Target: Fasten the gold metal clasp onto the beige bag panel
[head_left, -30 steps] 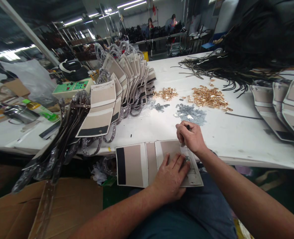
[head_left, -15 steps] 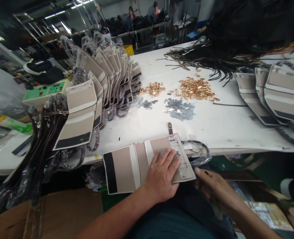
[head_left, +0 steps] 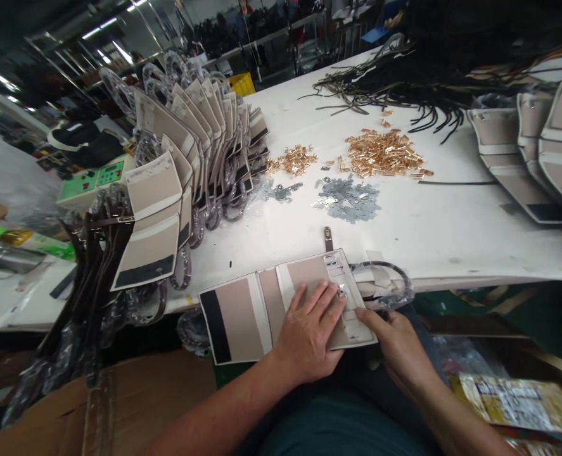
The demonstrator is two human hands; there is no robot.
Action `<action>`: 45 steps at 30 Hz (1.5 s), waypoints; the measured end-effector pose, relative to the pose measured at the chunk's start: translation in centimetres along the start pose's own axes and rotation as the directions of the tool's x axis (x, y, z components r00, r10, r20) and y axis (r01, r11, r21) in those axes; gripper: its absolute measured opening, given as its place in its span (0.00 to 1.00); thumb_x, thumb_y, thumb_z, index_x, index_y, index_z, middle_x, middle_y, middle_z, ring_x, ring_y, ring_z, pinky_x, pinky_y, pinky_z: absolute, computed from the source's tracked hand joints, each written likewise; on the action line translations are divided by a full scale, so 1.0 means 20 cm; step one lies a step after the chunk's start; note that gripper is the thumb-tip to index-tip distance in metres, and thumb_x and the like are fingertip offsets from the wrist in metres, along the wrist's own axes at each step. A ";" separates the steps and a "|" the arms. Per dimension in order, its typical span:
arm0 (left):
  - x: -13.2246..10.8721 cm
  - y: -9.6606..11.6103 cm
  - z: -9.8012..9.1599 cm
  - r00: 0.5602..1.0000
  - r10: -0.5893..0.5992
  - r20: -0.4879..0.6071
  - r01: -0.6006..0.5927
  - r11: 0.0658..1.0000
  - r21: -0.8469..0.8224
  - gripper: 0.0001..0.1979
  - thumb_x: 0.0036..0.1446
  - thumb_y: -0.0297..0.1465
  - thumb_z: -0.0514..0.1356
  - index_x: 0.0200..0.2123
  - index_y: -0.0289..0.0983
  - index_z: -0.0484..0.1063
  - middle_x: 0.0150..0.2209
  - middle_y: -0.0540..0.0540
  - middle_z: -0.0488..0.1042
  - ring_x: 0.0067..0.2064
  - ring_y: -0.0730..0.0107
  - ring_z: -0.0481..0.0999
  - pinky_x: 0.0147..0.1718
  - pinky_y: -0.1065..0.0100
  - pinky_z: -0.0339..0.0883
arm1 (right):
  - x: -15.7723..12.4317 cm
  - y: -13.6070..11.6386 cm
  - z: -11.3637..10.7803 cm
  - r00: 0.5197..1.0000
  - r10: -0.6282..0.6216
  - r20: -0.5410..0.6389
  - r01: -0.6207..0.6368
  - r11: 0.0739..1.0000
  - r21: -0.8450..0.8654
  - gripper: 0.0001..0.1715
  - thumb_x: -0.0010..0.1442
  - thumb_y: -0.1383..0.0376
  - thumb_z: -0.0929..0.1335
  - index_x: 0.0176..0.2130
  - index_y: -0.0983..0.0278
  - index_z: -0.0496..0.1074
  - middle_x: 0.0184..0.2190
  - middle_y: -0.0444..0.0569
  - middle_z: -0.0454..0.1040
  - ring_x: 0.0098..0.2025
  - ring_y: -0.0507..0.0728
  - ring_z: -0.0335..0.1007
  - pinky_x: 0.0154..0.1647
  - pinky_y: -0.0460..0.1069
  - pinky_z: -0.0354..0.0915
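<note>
A beige handbag panel (head_left: 237, 316) with a black strip at one end lies open across the table's front edge. My left hand (head_left: 309, 329) rests flat on it, fingers stretched out beside a small metal fitting (head_left: 341, 291). At the panel's right edge, my right hand (head_left: 397, 339) is closed, with its thumb on top and the other fingers mostly hidden beneath. A plastic-wrapped handle (head_left: 395, 269) loops out just beyond that hand. From the panel's far side sticks a short dark strap with a metal clasp (head_left: 327, 235).
Several similar panels (head_left: 157, 171) stand stacked at left, and more panels (head_left: 504, 164) lie at right. Gold metal pieces (head_left: 380, 154) and flat grey plates (head_left: 347, 198) are heaped mid-table. Dark straps (head_left: 100, 253) hang over the left edge; black cords (head_left: 370, 88) lie at the back.
My right hand has moved left and up, from beside the panel onto its right edge. My left hand stays flat on the panel. The view has shifted slightly.
</note>
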State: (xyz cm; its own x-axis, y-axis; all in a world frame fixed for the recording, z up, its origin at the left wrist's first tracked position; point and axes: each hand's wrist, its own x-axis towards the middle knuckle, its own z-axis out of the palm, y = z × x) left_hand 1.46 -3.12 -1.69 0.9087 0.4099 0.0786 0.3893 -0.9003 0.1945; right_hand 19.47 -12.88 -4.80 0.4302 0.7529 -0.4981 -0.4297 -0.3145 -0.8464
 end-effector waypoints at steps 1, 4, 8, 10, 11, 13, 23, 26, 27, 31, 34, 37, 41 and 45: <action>0.00 0.00 0.01 1.000 0.000 -0.011 0.000 1.000 -0.001 0.38 0.66 0.45 0.59 0.74 0.36 0.60 0.77 0.42 0.53 0.80 0.51 0.47 0.78 0.42 0.34 | 0.00 -0.01 0.00 1.000 -0.007 -0.020 0.006 1.000 -0.026 0.24 0.55 0.48 0.79 0.42 0.64 0.84 0.41 0.55 0.85 0.45 0.71 0.82 0.46 0.58 0.78; 0.00 0.00 0.03 0.999 -0.003 -0.048 0.003 1.000 -0.002 0.38 0.63 0.44 0.60 0.73 0.35 0.62 0.76 0.41 0.56 0.79 0.50 0.49 0.78 0.42 0.36 | -0.01 -0.02 0.02 0.999 -0.015 -0.038 0.014 1.000 -0.023 0.25 0.53 0.49 0.80 0.41 0.66 0.84 0.41 0.56 0.85 0.44 0.71 0.82 0.44 0.56 0.79; 0.01 -0.01 0.03 0.998 0.012 -0.065 -0.012 1.000 0.014 0.37 0.63 0.45 0.61 0.71 0.35 0.65 0.76 0.40 0.56 0.78 0.49 0.51 0.77 0.40 0.39 | 0.00 0.00 0.04 0.999 0.039 0.004 -0.039 0.991 0.129 0.29 0.52 0.51 0.81 0.47 0.67 0.83 0.42 0.56 0.85 0.44 0.70 0.82 0.43 0.54 0.78; 0.01 -0.01 0.02 0.998 0.027 -0.057 -0.025 0.999 0.027 0.38 0.63 0.46 0.61 0.71 0.35 0.64 0.77 0.40 0.55 0.79 0.49 0.51 0.77 0.40 0.39 | 0.02 0.02 0.04 0.999 0.054 0.010 -0.055 0.985 0.165 0.29 0.54 0.51 0.81 0.48 0.67 0.83 0.43 0.55 0.85 0.44 0.69 0.82 0.45 0.55 0.78; 0.01 -0.01 0.02 0.998 0.032 -0.055 -0.030 0.999 0.032 0.38 0.64 0.46 0.61 0.72 0.34 0.63 0.77 0.39 0.55 0.79 0.49 0.50 0.77 0.40 0.39 | 0.02 0.03 0.04 0.998 0.059 0.013 -0.061 0.985 0.159 0.28 0.54 0.50 0.81 0.47 0.66 0.83 0.43 0.55 0.84 0.44 0.68 0.82 0.45 0.54 0.78; 0.01 -0.01 0.02 0.998 0.037 -0.055 -0.035 0.999 0.039 0.37 0.65 0.46 0.60 0.72 0.34 0.63 0.77 0.39 0.55 0.79 0.49 0.49 0.77 0.40 0.38 | 0.02 0.03 0.02 0.998 0.053 0.020 -0.055 0.994 0.100 0.26 0.56 0.47 0.80 0.44 0.64 0.83 0.41 0.53 0.84 0.42 0.66 0.81 0.43 0.53 0.77; -0.01 0.00 0.05 0.993 0.005 -0.115 -0.008 1.000 -0.025 0.35 0.67 0.45 0.58 0.72 0.33 0.63 0.76 0.39 0.58 0.79 0.49 0.50 0.78 0.39 0.34 | -0.22 -0.16 -0.22 0.926 -0.376 -0.041 0.245 0.679 -0.692 0.29 0.66 0.40 0.69 0.29 0.58 0.79 0.21 0.44 0.74 0.24 0.58 0.72 0.26 0.49 0.68; -0.01 -0.01 0.06 0.991 0.001 -0.130 -0.007 0.999 -0.046 0.35 0.67 0.44 0.58 0.72 0.33 0.63 0.75 0.39 0.60 0.78 0.49 0.51 0.78 0.39 0.35 | -0.16 -0.24 -0.20 0.873 -0.480 0.091 0.363 0.512 -0.778 0.22 0.66 0.44 0.70 0.42 0.56 0.84 0.33 0.46 0.84 0.32 0.61 0.80 0.33 0.50 0.74; -0.01 -0.01 0.07 0.991 0.000 -0.135 -0.007 0.999 -0.051 0.35 0.67 0.44 0.58 0.72 0.33 0.63 0.74 0.39 0.61 0.78 0.49 0.52 0.78 0.39 0.35 | -0.13 -0.26 -0.18 0.857 -0.486 0.171 0.411 0.444 -0.796 0.21 0.67 0.46 0.70 0.45 0.56 0.85 0.37 0.47 0.85 0.35 0.62 0.82 0.36 0.51 0.75; -0.02 -0.01 0.09 0.987 0.000 -0.161 -0.011 0.998 -0.069 0.36 0.66 0.44 0.59 0.72 0.32 0.63 0.73 0.39 0.63 0.78 0.49 0.52 0.78 0.39 0.34 | 0.01 -0.26 -0.09 0.764 -0.522 0.380 0.507 0.122 -0.853 0.18 0.69 0.54 0.66 0.45 0.54 0.85 0.42 0.44 0.85 0.38 0.61 0.84 0.37 0.52 0.75; -0.02 -0.01 0.10 0.981 -0.003 -0.196 -0.013 0.997 -0.080 0.36 0.67 0.45 0.59 0.72 0.32 0.63 0.73 0.39 0.64 0.78 0.49 0.53 0.78 0.40 0.33 | 0.04 -0.24 -0.05 0.719 -0.534 0.445 0.517 -0.016 -0.856 0.19 0.69 0.58 0.65 0.50 0.52 0.84 0.44 0.43 0.85 0.37 0.59 0.84 0.34 0.51 0.74; -0.03 -0.01 0.11 0.979 0.005 -0.205 -0.023 0.996 -0.083 0.37 0.67 0.44 0.59 0.72 0.31 0.62 0.73 0.38 0.63 0.78 0.48 0.53 0.78 0.39 0.33 | 0.05 -0.23 -0.03 0.726 -0.520 0.450 0.534 0.012 -0.846 0.19 0.70 0.60 0.65 0.53 0.51 0.82 0.47 0.43 0.84 0.39 0.58 0.84 0.36 0.50 0.75; -0.03 -0.02 0.12 0.981 0.017 -0.191 -0.033 0.996 -0.081 0.37 0.68 0.44 0.58 0.73 0.30 0.60 0.74 0.37 0.62 0.78 0.47 0.52 0.78 0.38 0.33 | 0.06 -0.23 0.00 0.748 -0.539 0.388 0.488 0.052 -0.871 0.14 0.69 0.60 0.69 0.50 0.51 0.83 0.47 0.41 0.84 0.42 0.58 0.84 0.39 0.50 0.74; -0.03 -0.02 0.13 0.981 0.018 -0.195 -0.036 0.995 -0.088 0.37 0.68 0.44 0.58 0.73 0.29 0.60 0.74 0.37 0.62 0.78 0.46 0.52 0.78 0.37 0.33 | 0.05 -0.23 0.05 0.760 -0.550 0.347 0.419 0.007 -0.908 0.11 0.67 0.61 0.71 0.48 0.50 0.83 0.45 0.38 0.84 0.40 0.59 0.84 0.34 0.50 0.71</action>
State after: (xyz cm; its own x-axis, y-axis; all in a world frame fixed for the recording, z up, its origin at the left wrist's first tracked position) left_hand 1.09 -3.37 -4.41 0.8686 0.4146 0.2714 0.3420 -0.8979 0.2771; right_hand 21.08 -10.09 -1.20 0.2877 0.9456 0.1521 0.8981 -0.2112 -0.3857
